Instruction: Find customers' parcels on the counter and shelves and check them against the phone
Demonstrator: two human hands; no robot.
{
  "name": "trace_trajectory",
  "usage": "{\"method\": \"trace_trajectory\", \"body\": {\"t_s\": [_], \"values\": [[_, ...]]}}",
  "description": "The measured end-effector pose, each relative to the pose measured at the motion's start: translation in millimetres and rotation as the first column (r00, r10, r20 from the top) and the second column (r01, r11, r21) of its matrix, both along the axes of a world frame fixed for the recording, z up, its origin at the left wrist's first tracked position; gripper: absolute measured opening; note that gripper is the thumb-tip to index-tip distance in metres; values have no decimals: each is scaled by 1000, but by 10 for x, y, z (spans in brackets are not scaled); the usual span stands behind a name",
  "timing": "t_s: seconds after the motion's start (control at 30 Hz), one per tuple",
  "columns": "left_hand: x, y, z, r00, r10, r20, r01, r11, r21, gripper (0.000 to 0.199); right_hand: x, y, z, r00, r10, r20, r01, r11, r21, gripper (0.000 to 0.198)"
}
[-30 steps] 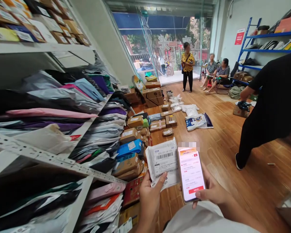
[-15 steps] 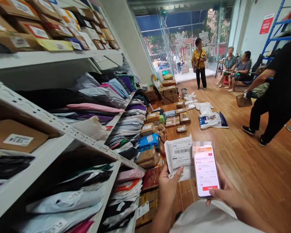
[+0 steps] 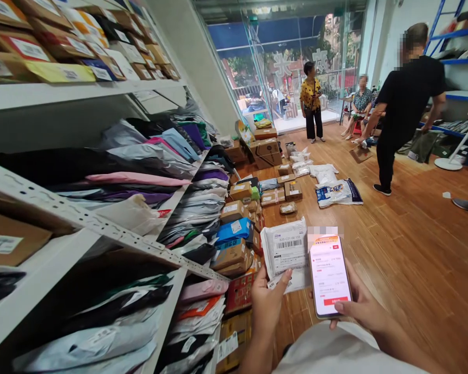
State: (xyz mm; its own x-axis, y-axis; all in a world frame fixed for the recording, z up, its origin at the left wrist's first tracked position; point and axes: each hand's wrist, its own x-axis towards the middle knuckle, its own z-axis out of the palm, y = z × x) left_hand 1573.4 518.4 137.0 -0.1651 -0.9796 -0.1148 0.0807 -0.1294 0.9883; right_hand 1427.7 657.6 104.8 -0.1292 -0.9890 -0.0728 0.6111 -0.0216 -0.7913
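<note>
My left hand (image 3: 270,297) is closed on a white plastic parcel (image 3: 286,255), its thumb across the lower edge. The parcel's printed label with a barcode faces me. Beside it, a smartphone (image 3: 329,275) is gripped by my right hand (image 3: 354,301), with the thumb over the lower part of the lit screen. White and pink panels and a red button show on that screen; its text is too small to read. Parcel and phone are held side by side in front of my body, above the wooden floor.
Shelves (image 3: 140,228) packed with bagged parcels and boxes run along the left. More boxes (image 3: 234,210) and white bags (image 3: 325,174) lie on the wooden floor (image 3: 405,270). A person in black (image 3: 407,88) carries a brown box at the right. Other people are near the glass front.
The person in black has moved away toward the back, now upright with the box. My view has shifted slightly right. Both hands keep their hold on the parcel and the smartphone.
</note>
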Motion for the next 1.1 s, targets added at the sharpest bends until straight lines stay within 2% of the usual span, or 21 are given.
{"method": "trace_trajectory", "body": {"t_s": [0.1,0.3,0.4,0.57,0.7,0.83,0.97,1.1], "values": [[-1,-36,0,1000,7,21,-7,1000,-2,52,-9,-48,-33,1000,23,4,-23,999,-41,114],[39,-179,-78,1000,-26,8,26,999,34,57,1,-173,-87,999,-16,41,20,995,-102,113],[32,-214,-109,1000,-31,0,31,999,31,56,-11,-209,-64,1000,0,24,2,995,-96,107],[-21,-189,-85,998,43,-37,-44,999,-32,53,-12,-248,-67,1000,-13,18,15,995,-97,106],[0,-231,-60,1000,-5,-22,6,1000,30,56,4,-257,-93,999,-17,33,19,996,-89,114],[24,-263,-39,1000,-23,-4,23,999,32,54,0,-245,-65,998,-11,58,15,997,-71,121],[-3,-248,1,1000,8,15,-8,1000,-7,50,-25,-230,3,999,29,35,-28,999,-41,113],[-21,-244,24,1000,3,24,-2,1000,-17,47,-25,-213,82,999,-12,32,13,1000,-12,107]]}}
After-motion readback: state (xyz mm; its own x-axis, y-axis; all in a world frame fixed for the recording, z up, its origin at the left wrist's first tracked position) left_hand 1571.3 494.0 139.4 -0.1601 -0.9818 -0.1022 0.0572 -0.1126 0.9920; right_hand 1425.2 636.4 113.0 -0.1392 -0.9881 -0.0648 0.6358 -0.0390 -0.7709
